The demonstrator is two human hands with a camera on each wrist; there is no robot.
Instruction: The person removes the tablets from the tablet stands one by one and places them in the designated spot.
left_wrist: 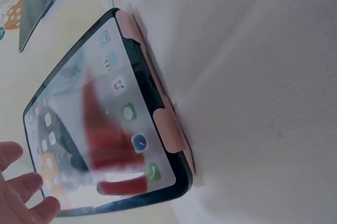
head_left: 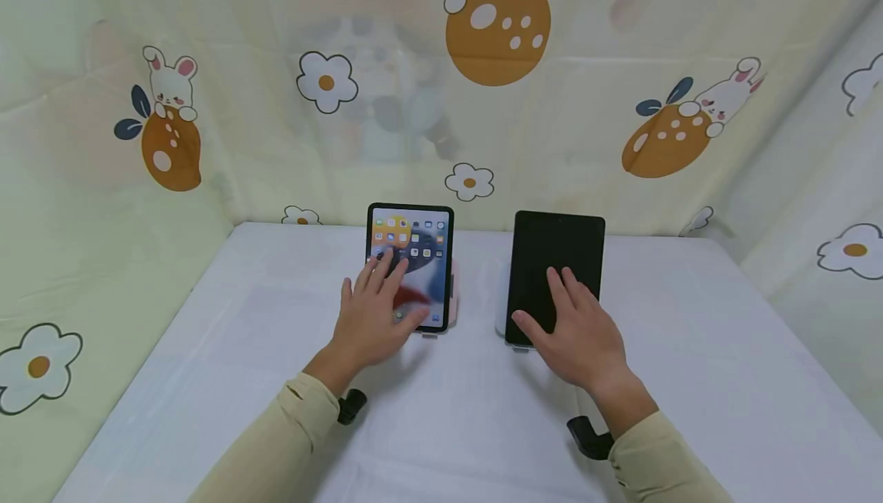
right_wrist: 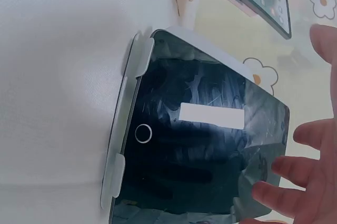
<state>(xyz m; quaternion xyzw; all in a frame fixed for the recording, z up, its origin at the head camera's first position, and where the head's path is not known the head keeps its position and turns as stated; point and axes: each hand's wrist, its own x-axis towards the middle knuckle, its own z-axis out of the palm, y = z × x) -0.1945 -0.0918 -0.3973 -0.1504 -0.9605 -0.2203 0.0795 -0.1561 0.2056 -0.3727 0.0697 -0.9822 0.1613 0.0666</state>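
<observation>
Two tablets lean on stands on a white-covered table. The left tablet (head_left: 429, 281) is lit and shows app icons; its pink stand (left_wrist: 169, 130) grips the lower edge with two lips. My left hand (head_left: 372, 315) hovers in front of it with spread fingers, holding nothing. Dark-screened, the right tablet (right_wrist: 179, 155) has a round home button and rests in a pale stand (right_wrist: 118, 174). Before it, my right hand (head_left: 579, 334) is spread with straight fingers and grips nothing. Whether any fingertip touches the glass, I cannot tell.
Behind the table (head_left: 469, 426) hangs a pale curtain (head_left: 386, 127) printed with rabbits and flowers. Black wrist straps or mounts (head_left: 590, 438) sit below both wrists. The two tablets stand side by side with a gap between them.
</observation>
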